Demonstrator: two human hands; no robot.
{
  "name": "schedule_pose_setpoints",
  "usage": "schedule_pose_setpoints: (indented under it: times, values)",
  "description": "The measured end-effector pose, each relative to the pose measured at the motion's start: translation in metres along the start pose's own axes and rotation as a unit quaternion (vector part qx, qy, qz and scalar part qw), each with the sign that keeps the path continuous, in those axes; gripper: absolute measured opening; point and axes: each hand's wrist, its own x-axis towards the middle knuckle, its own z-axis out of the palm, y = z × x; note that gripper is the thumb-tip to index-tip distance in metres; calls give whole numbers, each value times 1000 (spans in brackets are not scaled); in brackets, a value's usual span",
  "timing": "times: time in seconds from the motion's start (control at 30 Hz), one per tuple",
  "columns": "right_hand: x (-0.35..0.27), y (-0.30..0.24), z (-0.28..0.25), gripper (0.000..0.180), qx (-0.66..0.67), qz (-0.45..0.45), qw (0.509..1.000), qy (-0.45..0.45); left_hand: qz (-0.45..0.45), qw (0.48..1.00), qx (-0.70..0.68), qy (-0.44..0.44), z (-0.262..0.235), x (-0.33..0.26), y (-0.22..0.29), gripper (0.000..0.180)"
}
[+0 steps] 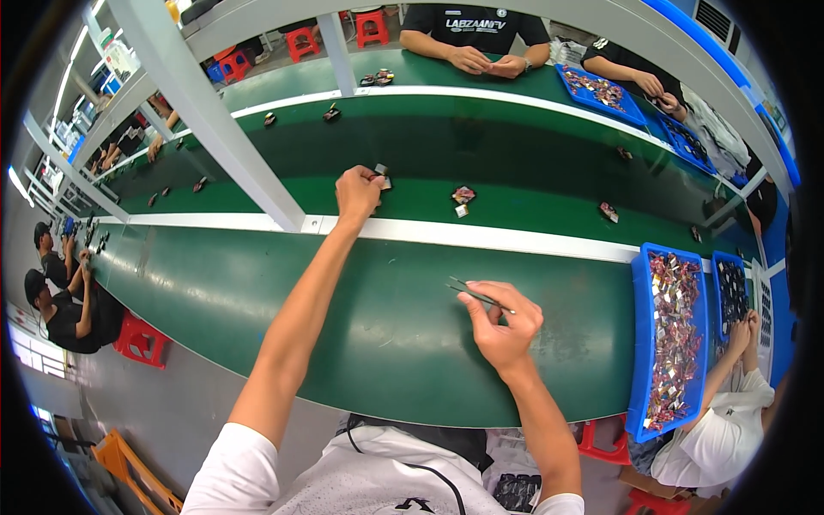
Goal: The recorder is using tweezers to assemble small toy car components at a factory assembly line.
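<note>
My left hand (359, 194) reaches over the white rail to the dark green belt, its fingers closed on a small part with a grey, square-looking piece (381, 170). The fingers hide most of that part. Above the near green bench, my right hand (505, 324) grips a pair of tweezers (482, 298), thumb and forefinger pressed on them. Their two tips stand slightly apart, pointing up and left, with nothing between them. On the belt between my hands' reach and the right side lies a small red and black assembly with a white square (462, 209).
A blue tray (637, 343) heaped with small reddish and silver parts stands at the bench's right end. A grey metal post (215, 120) rises left of my left arm. More small assemblies (608, 212) lie along the belt. Co-workers sit opposite and at both sides.
</note>
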Motion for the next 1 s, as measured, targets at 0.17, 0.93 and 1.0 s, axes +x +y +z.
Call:
schedule_pose_setpoints:
  times: [0.17,0.93,1.0]
  values:
    - [1,-3,-5,19,-5,-6,1000,-14,247,945,188,103,16,0,30,26]
    - [-2,-5,-5,18,10,24,999,-47,69,963,24,-260,21,-7,44,7]
    - [-3,-2,-4,18,36,54,998,-24,20,975,-49,-214,2,-34,51,8]
